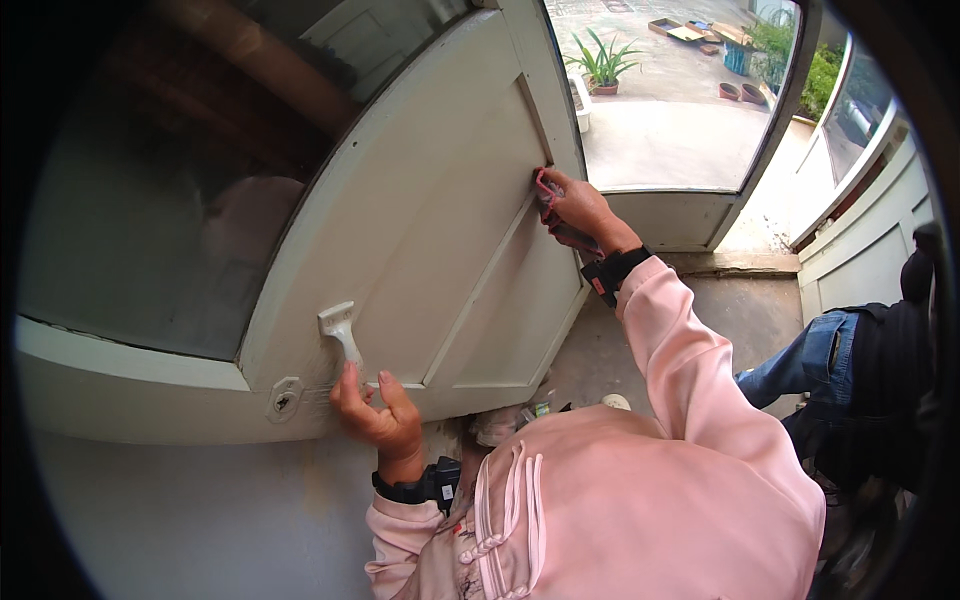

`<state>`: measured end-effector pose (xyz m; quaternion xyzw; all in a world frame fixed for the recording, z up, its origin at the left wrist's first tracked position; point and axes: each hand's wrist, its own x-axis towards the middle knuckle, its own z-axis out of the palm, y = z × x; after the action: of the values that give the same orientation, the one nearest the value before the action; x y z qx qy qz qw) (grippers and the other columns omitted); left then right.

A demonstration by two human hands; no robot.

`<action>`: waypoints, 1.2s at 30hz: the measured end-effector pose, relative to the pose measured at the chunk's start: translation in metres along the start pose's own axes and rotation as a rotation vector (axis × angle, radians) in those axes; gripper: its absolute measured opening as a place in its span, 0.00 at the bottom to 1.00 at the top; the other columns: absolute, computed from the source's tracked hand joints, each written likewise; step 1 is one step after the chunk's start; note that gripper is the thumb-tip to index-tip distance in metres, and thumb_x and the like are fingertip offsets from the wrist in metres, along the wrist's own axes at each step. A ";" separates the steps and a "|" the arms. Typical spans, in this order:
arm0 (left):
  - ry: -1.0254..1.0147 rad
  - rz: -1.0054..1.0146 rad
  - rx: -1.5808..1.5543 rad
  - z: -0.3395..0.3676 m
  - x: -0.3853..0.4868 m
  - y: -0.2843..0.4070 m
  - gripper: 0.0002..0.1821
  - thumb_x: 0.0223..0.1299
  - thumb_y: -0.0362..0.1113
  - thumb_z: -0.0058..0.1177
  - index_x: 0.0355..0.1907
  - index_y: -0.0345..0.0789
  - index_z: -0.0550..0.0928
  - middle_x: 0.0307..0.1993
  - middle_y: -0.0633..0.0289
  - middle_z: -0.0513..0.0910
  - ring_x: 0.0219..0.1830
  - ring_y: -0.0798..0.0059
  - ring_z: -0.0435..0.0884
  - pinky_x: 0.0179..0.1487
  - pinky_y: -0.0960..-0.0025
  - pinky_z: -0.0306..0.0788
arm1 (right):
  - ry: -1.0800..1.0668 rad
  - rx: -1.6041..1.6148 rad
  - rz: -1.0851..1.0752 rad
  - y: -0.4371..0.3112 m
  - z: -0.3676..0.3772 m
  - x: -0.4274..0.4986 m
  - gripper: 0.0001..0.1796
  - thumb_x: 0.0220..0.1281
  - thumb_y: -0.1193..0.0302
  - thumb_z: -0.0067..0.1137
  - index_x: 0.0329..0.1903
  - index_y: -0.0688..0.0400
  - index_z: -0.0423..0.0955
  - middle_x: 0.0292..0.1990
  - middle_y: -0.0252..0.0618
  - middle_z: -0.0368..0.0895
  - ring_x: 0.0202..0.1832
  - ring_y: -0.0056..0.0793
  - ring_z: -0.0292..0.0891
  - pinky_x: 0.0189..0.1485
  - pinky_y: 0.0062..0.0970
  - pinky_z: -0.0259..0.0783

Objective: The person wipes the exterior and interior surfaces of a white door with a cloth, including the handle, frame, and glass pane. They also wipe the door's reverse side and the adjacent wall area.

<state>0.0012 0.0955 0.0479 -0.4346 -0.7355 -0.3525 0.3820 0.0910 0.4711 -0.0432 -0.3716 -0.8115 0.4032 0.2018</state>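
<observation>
A pale painted door (420, 225) with recessed panels and a glass pane fills the left and middle of the view. My right hand (585, 206) presses a dark cloth with a pink edge (549, 196) against the door's far panel moulding. Low on the door, my left hand (379, 412) is at the lower end of a white door handle (343, 337), its fingers curled and partly apart; whether they grip it is hard to see. Beside that hand is a keyhole plate (284, 400). Both wrists wear black bands.
Another person in jeans (829, 352) stands at the right, near a second panelled door (870, 262). A doorsill (735, 263) crosses the opening. Outside are a potted plant (602, 64), empty pots (739, 92) and cardboard boxes (675, 30). A plastic bag (495, 427) lies below the door.
</observation>
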 end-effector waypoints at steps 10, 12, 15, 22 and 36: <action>0.000 0.003 0.026 0.002 0.000 -0.001 0.25 0.56 0.26 0.54 0.58 0.33 0.69 0.46 0.53 0.77 0.39 0.64 0.76 0.33 0.70 0.69 | -0.073 -0.029 -0.029 -0.021 0.016 -0.041 0.28 0.59 0.59 0.52 0.64 0.39 0.68 0.36 0.44 0.85 0.41 0.45 0.81 0.43 0.38 0.74; 0.012 0.009 0.018 0.003 0.000 -0.002 0.24 0.56 0.26 0.54 0.58 0.33 0.70 0.46 0.53 0.77 0.39 0.64 0.76 0.32 0.70 0.69 | -0.084 -0.001 -0.050 -0.027 0.024 -0.051 0.29 0.57 0.64 0.53 0.64 0.39 0.67 0.32 0.47 0.84 0.37 0.47 0.81 0.41 0.39 0.74; 0.022 0.025 0.016 0.004 0.001 -0.002 0.24 0.57 0.27 0.54 0.58 0.33 0.70 0.46 0.54 0.77 0.39 0.64 0.76 0.32 0.70 0.69 | -0.167 0.007 -0.063 -0.036 0.035 -0.069 0.29 0.59 0.65 0.52 0.65 0.40 0.66 0.28 0.43 0.84 0.33 0.44 0.82 0.38 0.37 0.75; 0.029 0.051 0.029 0.004 0.005 0.001 0.24 0.57 0.26 0.54 0.58 0.33 0.70 0.46 0.54 0.77 0.38 0.63 0.77 0.32 0.69 0.70 | -0.380 0.095 -0.116 -0.063 0.058 -0.112 0.29 0.59 0.71 0.47 0.65 0.39 0.65 0.27 0.35 0.84 0.26 0.33 0.82 0.31 0.32 0.76; 0.025 0.083 0.054 0.005 0.005 -0.004 0.25 0.55 0.27 0.55 0.58 0.34 0.71 0.45 0.54 0.78 0.37 0.61 0.77 0.31 0.68 0.70 | -0.810 0.171 -0.248 -0.116 0.117 -0.186 0.32 0.56 0.69 0.49 0.66 0.34 0.63 0.25 0.37 0.83 0.25 0.35 0.82 0.32 0.34 0.77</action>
<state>-0.0054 0.1002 0.0490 -0.4499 -0.7213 -0.3216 0.4170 0.0860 0.2237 -0.0238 -0.0649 -0.8273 0.5552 -0.0562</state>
